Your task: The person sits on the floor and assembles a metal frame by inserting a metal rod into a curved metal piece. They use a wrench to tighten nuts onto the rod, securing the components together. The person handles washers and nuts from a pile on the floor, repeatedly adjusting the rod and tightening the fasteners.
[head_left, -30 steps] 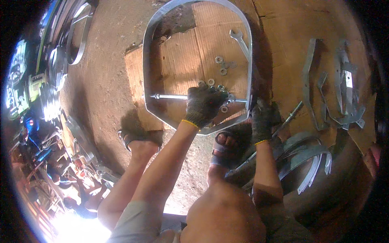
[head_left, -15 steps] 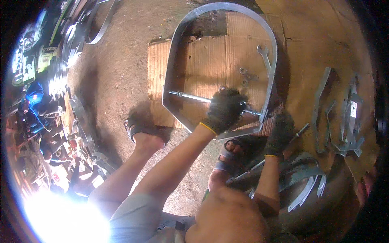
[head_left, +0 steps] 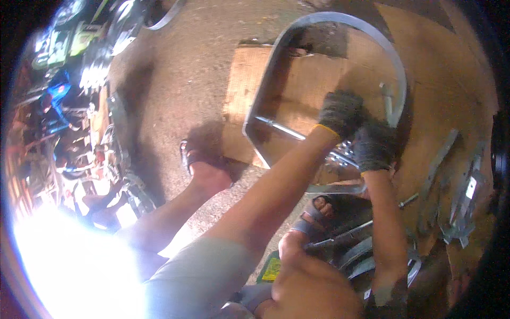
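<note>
Head view: rod [head_left: 281, 128] spans the lower part of metal frame [head_left: 340, 18], long axis slanting from frame's left side down toward its lower right. Right hand [head_left: 373, 147], nearer the rod's end, overlaps frame's right side; left hand [head_left: 341, 112] is within frame's outline, above rod. Fingers blurred; cannot tell if either grips. Wrench [head_left: 388, 103] lies along frame's right inner edge. Room inside frame: cardboard [head_left: 308, 80] leftward. Foot [head_left: 317, 210] just outside frame's lower edge.
</note>
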A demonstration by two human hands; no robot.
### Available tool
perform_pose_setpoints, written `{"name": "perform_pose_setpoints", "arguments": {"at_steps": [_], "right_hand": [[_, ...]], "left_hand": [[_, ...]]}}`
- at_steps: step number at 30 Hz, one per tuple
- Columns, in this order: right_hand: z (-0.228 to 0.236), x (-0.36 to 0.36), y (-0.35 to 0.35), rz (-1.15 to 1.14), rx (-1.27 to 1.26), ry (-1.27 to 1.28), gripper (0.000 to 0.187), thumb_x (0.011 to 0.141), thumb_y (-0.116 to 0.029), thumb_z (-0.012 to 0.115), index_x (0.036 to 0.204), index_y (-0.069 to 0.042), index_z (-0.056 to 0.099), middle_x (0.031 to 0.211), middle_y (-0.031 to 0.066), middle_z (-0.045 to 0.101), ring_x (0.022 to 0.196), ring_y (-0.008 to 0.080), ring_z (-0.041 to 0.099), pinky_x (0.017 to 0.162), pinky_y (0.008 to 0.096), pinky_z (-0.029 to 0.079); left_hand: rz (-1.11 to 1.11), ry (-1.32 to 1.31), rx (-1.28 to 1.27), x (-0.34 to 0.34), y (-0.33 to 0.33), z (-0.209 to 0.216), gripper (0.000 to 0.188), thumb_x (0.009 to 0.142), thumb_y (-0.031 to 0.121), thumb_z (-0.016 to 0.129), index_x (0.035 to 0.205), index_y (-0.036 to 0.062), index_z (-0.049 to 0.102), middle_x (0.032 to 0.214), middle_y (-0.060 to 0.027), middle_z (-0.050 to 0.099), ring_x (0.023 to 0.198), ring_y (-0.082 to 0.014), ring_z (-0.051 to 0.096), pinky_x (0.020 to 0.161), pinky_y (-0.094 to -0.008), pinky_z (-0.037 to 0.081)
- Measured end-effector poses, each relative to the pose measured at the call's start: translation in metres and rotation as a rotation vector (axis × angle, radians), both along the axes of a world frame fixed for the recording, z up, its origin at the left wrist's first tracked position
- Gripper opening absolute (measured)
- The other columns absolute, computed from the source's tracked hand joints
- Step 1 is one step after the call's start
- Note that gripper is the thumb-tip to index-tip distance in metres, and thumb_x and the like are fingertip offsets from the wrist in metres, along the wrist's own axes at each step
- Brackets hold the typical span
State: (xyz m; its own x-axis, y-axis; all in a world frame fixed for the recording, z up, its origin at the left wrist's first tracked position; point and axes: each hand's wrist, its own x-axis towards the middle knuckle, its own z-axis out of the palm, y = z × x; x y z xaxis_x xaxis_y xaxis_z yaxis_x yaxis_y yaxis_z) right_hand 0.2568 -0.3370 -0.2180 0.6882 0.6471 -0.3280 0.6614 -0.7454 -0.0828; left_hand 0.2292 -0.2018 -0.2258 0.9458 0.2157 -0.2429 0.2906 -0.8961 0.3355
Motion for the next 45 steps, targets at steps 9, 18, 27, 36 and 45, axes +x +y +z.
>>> {"name": "perform_pose_setpoints", "arguments": {"at_steps": [9,18,27,36,45], "right_hand": [[-0.007,0.0,0.007,0.051,0.147,-0.131,0.019,0.086,-0.016,0.064,0.102,-0.009,0.071,0.109,0.017,0.07,0.105,0.0377,0.067,0.088,0.049,0.053],[-0.027,-0.004,-0.02,0.108,0.287,-0.061,0.03,0.092,-0.01,0.061,0.121,-0.003,0.067,0.124,0.0232,0.065,0.118,0.0406,0.062,0.105,0.0479,0.047],[-0.024,0.009,-0.009,-0.087,0.015,0.22,0.053,0.091,-0.024,0.064,0.141,-0.007,0.056,0.134,0.0219,0.063,0.126,0.0395,0.058,0.109,0.0467,0.044],[-0.009,-0.025,-0.154,-1.133,1.581,0.411,0.015,0.1,-0.025,0.062,0.09,-0.014,0.06,0.082,-0.0003,0.058,0.072,0.0109,0.06,0.061,0.0295,0.05],[-0.037,-0.09,-0.139,-1.357,1.265,0.95,0.018,0.096,-0.032,0.066,0.102,-0.015,0.068,0.076,-0.0053,0.058,0.062,0.0079,0.051,0.054,0.0251,0.04]], "left_hand": [[0.787,-0.634,-0.817,-0.136,0.016,0.017,0.023,0.091,0.009,0.066,0.113,0.0029,0.068,0.1,-0.0065,0.069,0.087,-0.0211,0.069,0.077,-0.0337,0.056],[1.308,-0.541,-0.799,-0.252,0.116,0.007,0.03,0.094,0.029,0.071,0.113,0.006,0.066,0.096,-0.0072,0.07,0.089,-0.0206,0.069,0.074,-0.034,0.057],[0.588,-0.033,-0.268,-0.215,0.145,-0.009,0.031,0.097,0.031,0.053,0.117,0.0107,0.066,0.115,-0.0218,0.07,0.109,-0.0415,0.066,0.091,-0.0496,0.052],[0.682,-0.083,-0.324,-0.234,0.115,-0.006,0.046,0.097,0.042,0.058,0.13,0.009,0.059,0.12,-0.0184,0.069,0.112,-0.0379,0.066,0.092,-0.0443,0.053],[0.828,-0.441,-0.594,-0.268,0.105,-0.039,0.037,0.104,0.034,0.058,0.126,0.005,0.062,0.112,-0.0129,0.072,0.105,-0.0232,0.068,0.09,-0.0357,0.052]]}}
